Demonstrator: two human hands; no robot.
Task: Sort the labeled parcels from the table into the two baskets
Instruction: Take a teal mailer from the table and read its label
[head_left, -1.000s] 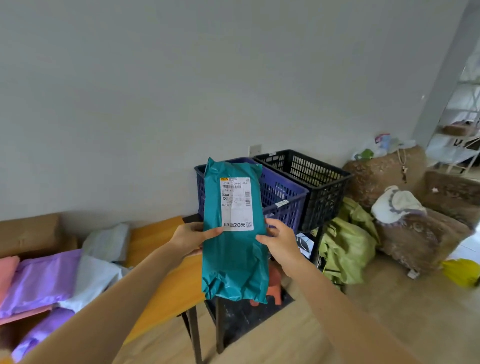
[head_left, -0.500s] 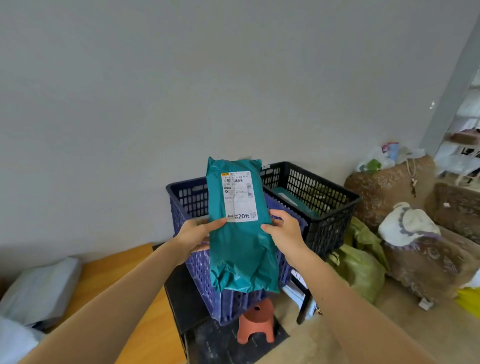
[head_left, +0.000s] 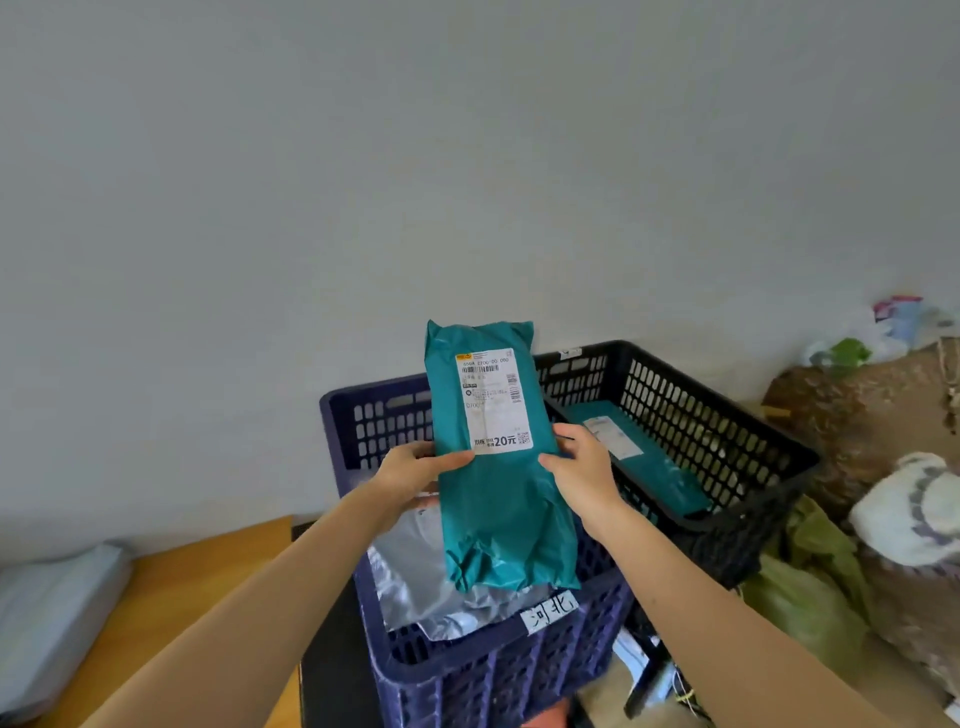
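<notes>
From the head camera: I've got the teal parcel (head_left: 498, 467) up in front of me, upright, its shipping label (head_left: 493, 400) facing me so I can read it. My left hand (head_left: 415, 467) pinches its left edge, thumb across the front and fingers tucked behind. My right hand (head_left: 582, 467) pinches the right edge the same way. The parcel hangs in the air over the blue basket (head_left: 467, 670), touching neither basket.

Down in that blue basket there's a silver parcel (head_left: 415, 582) already lying flat, with a handwritten tag (head_left: 553, 613) on the front rim. Just to the right, the black basket (head_left: 727, 415) holds a second teal parcel (head_left: 649, 467), label up. So at least two are sorted, by my count.

At far left, a grey parcel (head_left: 52, 613) lies on the table (head_left: 197, 571), so there's more to do. I'd say I'm partway through: read this label, pick a basket, drop it.
</notes>
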